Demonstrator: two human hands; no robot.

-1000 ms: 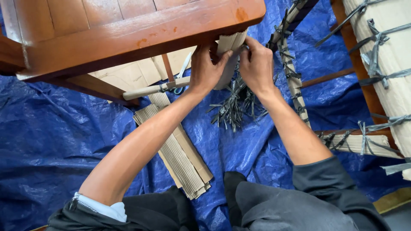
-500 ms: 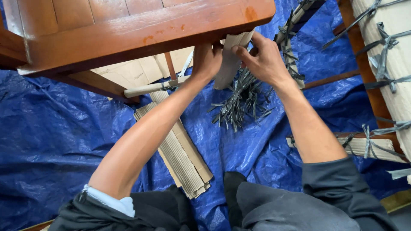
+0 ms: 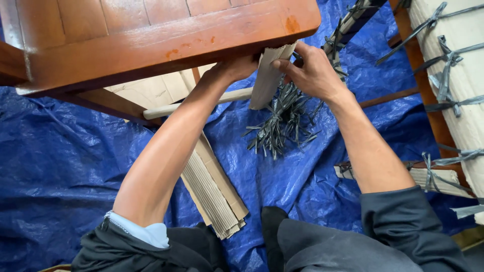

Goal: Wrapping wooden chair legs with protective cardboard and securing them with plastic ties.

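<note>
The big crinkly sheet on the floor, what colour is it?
Blue. The sheet shows best in the head view, spread under the person's arms.

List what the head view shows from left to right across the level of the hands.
Wooden table edge → left hand tucked under the table → cardboard strip → right hand pinching the strip → chair leg wrapped in cardboard and grey straps → blue tarp → wrapped furniture piece.

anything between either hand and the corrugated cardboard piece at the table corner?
Nothing visible. The right hand already pinches the cardboard piece, with no gap. The left hand is beside it, its fingers tucked under the wooden table edge, so its contact is hidden. The grey strap bundle lies lower, on the blue tarp.
</note>
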